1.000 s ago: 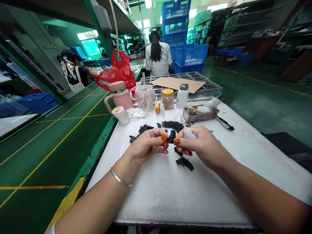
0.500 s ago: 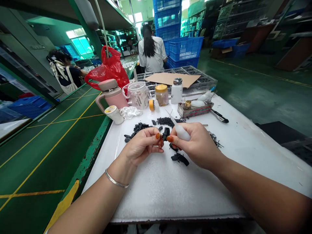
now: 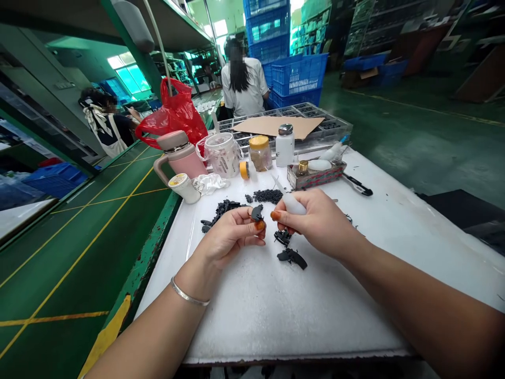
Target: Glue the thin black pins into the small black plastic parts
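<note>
Holding black part [image 3: 257, 212], right hand [image 3: 317, 220] now apart

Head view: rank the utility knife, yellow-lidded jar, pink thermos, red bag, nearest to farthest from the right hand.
1. Utility knife, right of and beyond the right hand.
2. Yellow-lidded jar, ahead, to its left.
3. Pink thermos, farther left.
4. Red bag, behind the thermos.

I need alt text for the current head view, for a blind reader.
A left hand holds a small black part and a right hand a white nozzle bottle over a white table. Black pieces lie nearby; a pink flask stands behind.
</note>
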A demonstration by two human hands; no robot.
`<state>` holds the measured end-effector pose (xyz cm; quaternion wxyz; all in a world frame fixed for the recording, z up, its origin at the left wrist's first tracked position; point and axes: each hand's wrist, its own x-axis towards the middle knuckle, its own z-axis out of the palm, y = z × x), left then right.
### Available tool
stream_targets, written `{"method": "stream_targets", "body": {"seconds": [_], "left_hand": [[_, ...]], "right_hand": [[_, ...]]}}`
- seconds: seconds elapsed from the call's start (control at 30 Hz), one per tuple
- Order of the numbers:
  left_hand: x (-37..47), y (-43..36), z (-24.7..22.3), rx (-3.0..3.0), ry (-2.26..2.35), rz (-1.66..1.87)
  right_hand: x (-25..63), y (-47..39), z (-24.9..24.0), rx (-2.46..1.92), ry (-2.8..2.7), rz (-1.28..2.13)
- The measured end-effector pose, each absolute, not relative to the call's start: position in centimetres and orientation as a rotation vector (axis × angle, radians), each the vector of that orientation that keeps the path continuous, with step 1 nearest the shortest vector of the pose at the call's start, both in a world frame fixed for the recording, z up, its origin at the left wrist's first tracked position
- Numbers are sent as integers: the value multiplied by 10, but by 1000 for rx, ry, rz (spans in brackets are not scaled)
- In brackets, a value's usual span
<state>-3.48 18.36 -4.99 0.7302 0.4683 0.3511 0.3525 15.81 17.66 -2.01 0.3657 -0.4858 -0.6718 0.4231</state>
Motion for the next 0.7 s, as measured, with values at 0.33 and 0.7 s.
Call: {"method": "stream_targets", "body": {"seconds": [0.33, 0.7], "left_hand": [[-33, 184, -52, 1270, 924, 838], [-31, 180, -45, 1332, 926, 1023]], "right_hand": [[152, 175, -30, -1129, -1893, 862], [155, 184, -35, -1013, -1379, 1607]]}}
